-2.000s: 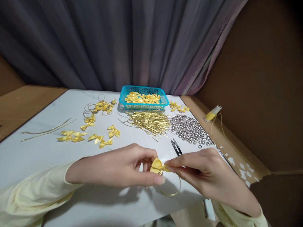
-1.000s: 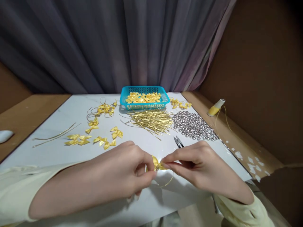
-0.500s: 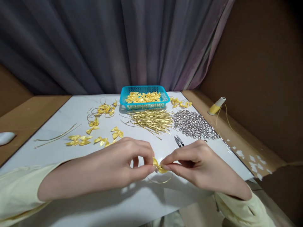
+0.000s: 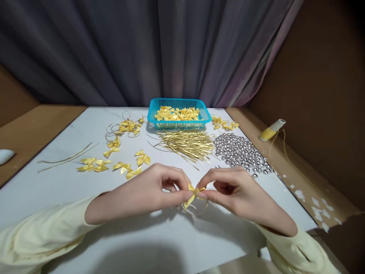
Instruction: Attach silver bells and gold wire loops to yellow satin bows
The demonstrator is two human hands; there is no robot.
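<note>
Between my two hands, above the white tabletop, is a yellow ribbon bow (image 4: 191, 195) with a loop of gold cord (image 4: 205, 207) hanging below it. My left hand (image 4: 168, 186) pinches the bow's left side between thumb and fingers. From the right, my right hand (image 4: 228, 190) pinches the opposite side. A small shiny bead seems to sit at the bow's middle, partly covered by the fingertips. Just beyond my hands lies a heap of gold cords (image 4: 188, 146). Loose yellow bows (image 4: 121, 166) lie to the left of it.
A blue basket (image 4: 179, 125) of yellow bows stands at the back. Silver beads (image 4: 242, 152) spread out at right, near a yellow thread spool (image 4: 271, 130). Bows with cord loops (image 4: 128, 127) lie back left. White scraps (image 4: 316, 205) dot the right edge.
The bow has turned and spread wider between my fingers, with its cord loop still below. My hands have shifted slightly upward in the view, and my right hand now largely covers the small black snips.
</note>
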